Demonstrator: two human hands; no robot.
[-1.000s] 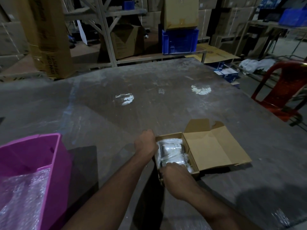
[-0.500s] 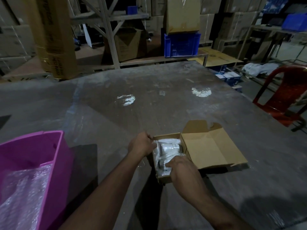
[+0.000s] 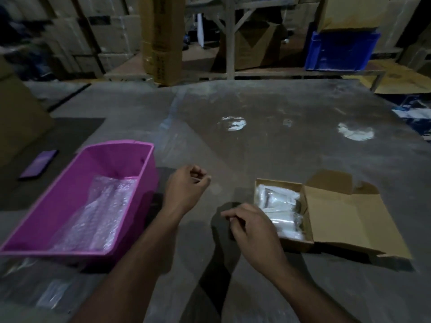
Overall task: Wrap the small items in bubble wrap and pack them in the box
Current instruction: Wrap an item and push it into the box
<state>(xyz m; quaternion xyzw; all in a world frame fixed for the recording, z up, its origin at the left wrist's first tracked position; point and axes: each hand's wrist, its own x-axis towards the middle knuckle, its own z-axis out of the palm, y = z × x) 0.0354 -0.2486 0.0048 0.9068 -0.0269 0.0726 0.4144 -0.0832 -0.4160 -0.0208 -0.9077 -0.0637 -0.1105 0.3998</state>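
Box (image 3: 283, 243) of wrapped items beside both hands, left hand (image 3: 184, 192) and right hand (image 3: 251, 227) loosely curled, empty

Person, head view: two bare forearms, no sleeves in frame; left hand (image 3: 185, 190) and right hand (image 3: 253, 226) bare. Wrists and fingers likewise unadorned; lighting dim.

Bright magenta bin (image 3: 58, 206) off to the left of the fingers (image 3: 200, 178) — clear, dotted bubble wrap (image 3: 98, 213) inside. Right of them, plain tan cardboard box (image 3: 338, 217) with whitish wrapped items (image 3: 279, 206). Dull grey surface (image 3: 279, 155), two white smudges — blue crate (image 3: 340, 51) behind.
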